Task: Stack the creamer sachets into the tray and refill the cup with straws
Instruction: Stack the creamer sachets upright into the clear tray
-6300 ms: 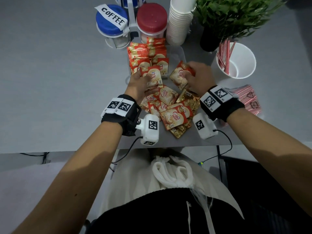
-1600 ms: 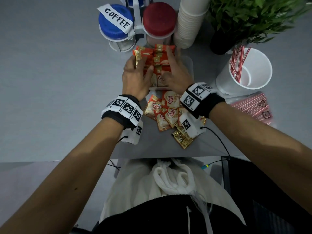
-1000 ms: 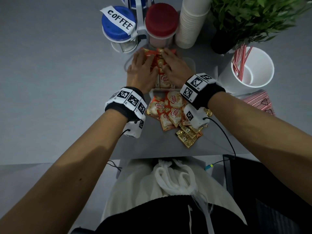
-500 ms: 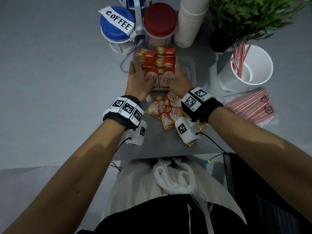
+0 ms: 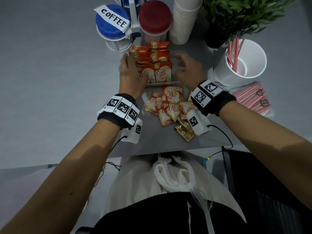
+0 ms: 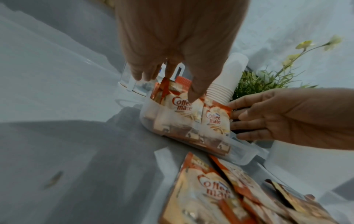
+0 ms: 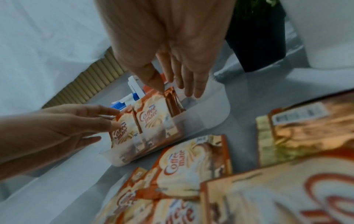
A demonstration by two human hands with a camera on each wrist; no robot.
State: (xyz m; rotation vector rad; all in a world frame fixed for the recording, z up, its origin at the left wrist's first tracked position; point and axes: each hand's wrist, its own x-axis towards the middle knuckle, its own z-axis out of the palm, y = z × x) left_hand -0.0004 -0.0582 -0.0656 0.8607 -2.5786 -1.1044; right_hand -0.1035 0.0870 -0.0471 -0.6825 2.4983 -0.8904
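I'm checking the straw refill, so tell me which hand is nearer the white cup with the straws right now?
Right. The right hand hovers beside the tray's right side, with the white cup just beyond it. The left hand rests against the sachets on the tray's far side from the cup.

A: What finish is shown by the creamer sachets [image 5: 163, 74]?
B: Glossy printed foil-like film is seen, held in a translucent, smooth plastic tray [image 6: 237, 157].

A: And at 2 o'clock from the tray?
B: A white, smooth, matt cup [image 5: 253, 68] is shown; the straws [image 5: 233, 53] appear paper-wrapped. The table [image 5: 50, 81] is matt grey.
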